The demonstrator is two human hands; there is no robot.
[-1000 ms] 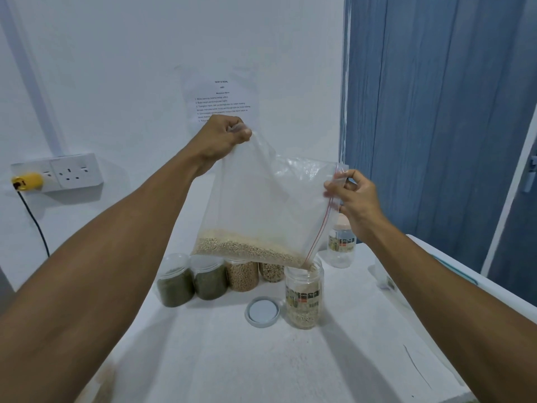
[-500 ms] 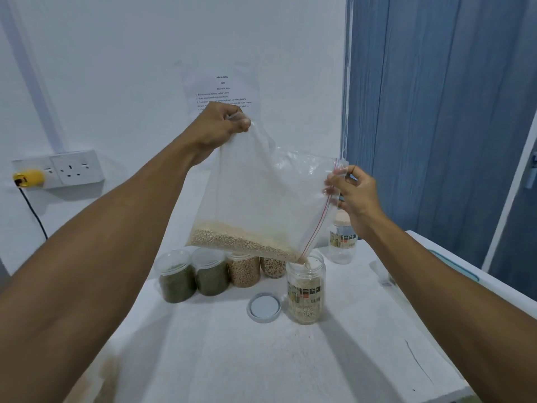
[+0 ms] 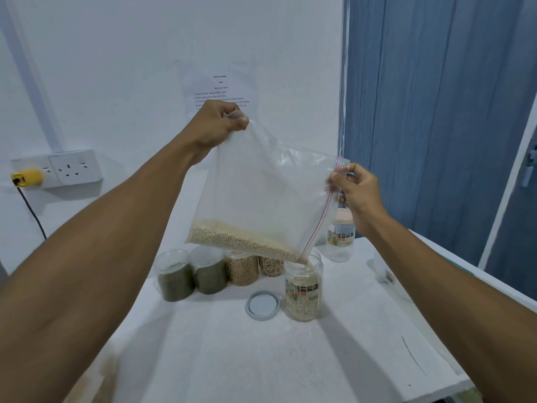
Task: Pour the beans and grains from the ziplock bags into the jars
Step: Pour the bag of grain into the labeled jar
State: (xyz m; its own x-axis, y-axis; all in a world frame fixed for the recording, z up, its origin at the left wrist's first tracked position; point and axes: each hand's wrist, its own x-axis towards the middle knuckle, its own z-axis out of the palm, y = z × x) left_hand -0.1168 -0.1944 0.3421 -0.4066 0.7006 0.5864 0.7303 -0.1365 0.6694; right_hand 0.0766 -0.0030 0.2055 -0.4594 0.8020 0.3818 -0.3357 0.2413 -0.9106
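Observation:
A clear ziplock bag (image 3: 261, 193) with a red zip line hangs tilted above the table, pale grains heaped along its lower edge. My left hand (image 3: 216, 125) pinches its upper closed corner. My right hand (image 3: 353, 189) pinches the zip edge at the right. The bag's lowest corner sits in the mouth of an open labelled jar (image 3: 303, 289), and grains trickle into it; the jar is partly filled. Its grey lid (image 3: 263, 304) lies flat just left of it.
Behind stand two jars of green beans (image 3: 175, 277) (image 3: 209, 271) and two of tan beans (image 3: 242, 270) (image 3: 271, 266). An empty capped jar (image 3: 340, 237) stands at the back right. A clear plastic container (image 3: 389, 274) sits at the table's right edge. A wall socket (image 3: 74, 170) holds a yellow plug.
Both hands hold the same grip. The grain heap in the bag has slid toward the low corner, and the level in the open jar has risen slightly.

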